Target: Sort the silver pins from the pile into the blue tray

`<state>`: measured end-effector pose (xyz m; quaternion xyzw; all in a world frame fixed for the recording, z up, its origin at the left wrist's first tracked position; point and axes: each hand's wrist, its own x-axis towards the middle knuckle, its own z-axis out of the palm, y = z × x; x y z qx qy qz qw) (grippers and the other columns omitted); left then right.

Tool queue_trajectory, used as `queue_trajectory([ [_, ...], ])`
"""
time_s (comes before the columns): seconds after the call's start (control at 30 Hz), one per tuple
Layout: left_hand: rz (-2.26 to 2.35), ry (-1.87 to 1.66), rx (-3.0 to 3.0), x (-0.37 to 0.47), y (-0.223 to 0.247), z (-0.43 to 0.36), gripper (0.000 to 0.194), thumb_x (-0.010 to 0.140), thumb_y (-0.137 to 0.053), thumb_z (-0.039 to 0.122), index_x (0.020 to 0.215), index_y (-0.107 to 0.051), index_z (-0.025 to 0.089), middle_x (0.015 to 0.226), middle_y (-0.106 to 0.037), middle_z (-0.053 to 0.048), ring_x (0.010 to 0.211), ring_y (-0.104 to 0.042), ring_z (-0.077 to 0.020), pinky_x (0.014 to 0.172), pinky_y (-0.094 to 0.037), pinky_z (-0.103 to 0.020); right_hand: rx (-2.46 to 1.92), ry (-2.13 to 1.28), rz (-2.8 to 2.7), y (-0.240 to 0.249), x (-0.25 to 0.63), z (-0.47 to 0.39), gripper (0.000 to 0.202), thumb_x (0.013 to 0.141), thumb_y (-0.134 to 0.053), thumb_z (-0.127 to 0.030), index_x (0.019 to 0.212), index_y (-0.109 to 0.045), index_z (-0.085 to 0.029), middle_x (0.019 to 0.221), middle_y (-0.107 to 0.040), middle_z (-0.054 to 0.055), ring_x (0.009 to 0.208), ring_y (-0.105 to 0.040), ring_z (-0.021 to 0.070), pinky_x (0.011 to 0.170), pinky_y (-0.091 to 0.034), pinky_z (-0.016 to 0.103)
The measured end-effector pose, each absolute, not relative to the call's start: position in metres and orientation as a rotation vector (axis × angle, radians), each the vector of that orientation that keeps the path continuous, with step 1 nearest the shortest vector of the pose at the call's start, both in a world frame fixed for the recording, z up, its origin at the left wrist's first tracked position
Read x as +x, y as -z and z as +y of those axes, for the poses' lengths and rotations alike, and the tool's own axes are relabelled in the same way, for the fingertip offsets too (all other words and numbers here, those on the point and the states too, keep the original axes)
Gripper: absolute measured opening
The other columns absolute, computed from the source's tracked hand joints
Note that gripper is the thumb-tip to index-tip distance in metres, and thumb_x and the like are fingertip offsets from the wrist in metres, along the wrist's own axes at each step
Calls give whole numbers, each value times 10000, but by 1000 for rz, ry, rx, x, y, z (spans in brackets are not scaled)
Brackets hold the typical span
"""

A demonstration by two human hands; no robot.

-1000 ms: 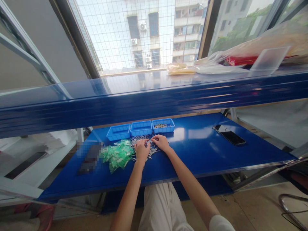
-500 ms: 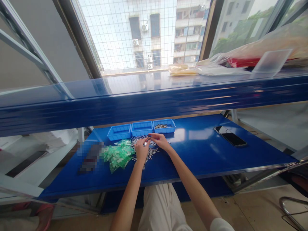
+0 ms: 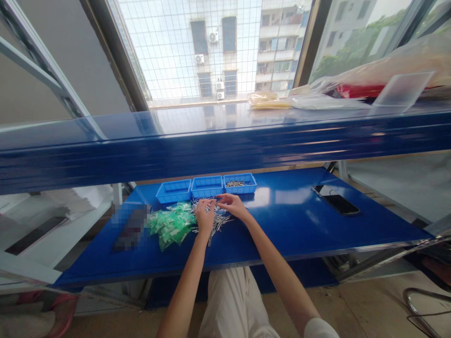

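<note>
Over a pile of thin silver metal rods [image 3: 220, 223], both hands are close together with their fingertips nearly meeting. My left hand [image 3: 204, 217] is closed, and small shiny metal pieces show at its fingers. My right hand [image 3: 231, 205] makes a pinch beside it; anything between those fingertips is too small to make out. To the left of the rods, touching the pile, lies a heap of green clear plastic bags [image 3: 172, 225]. Behind the hands stand the left blue bin [image 3: 174, 191], the middle blue bin [image 3: 207, 187] and the right blue bin [image 3: 240, 183], which contains metal rods.
A phone [image 3: 336, 200] lies at the right of the blue table [image 3: 282, 230]. At the left is a blurred dark object [image 3: 131, 229]. A blue shelf [image 3: 197, 155] crosses above the table's back, with plastic bags [image 3: 269, 100] and a clear tray [image 3: 402, 91] on it.
My left hand has turned slightly and shifted a little left, its fingers more closed together. The right hand stays pinched near it. The whole view has moved slightly.
</note>
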<state>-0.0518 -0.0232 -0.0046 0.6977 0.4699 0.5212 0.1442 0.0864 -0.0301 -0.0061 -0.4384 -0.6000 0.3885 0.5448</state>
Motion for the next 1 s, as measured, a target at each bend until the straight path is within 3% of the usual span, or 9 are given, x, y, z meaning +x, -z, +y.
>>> queue_trajectory([
  [0.43,1279,-1577,2014,-53,3,-23,188,766,-556,343,832,-655,197,849,-565,-40,687,-537,-143,729,-425,-320,-1055,-923,-1260,-3,90,-34,379,629,-675,-361,956,-638,-173,853,-680,68,819,-613,197,694,-443,309],
  [0.77,1307,-1626,1975,-52,4,-23,221,787,-522,367,795,-631,175,821,-552,-39,685,-529,-138,715,-429,-312,-1021,-952,-1246,-2,91,-35,373,651,-658,-391,948,-656,-165,806,-671,62,710,-611,165,610,-457,273],
  [1.0,1286,-1636,1978,-52,4,-22,206,788,-526,349,851,-638,188,836,-556,-34,697,-531,-132,720,-436,-302,-968,-1041,-1304,3,90,-32,358,670,-635,-404,922,-669,-152,799,-679,69,744,-616,173,680,-467,298],
])
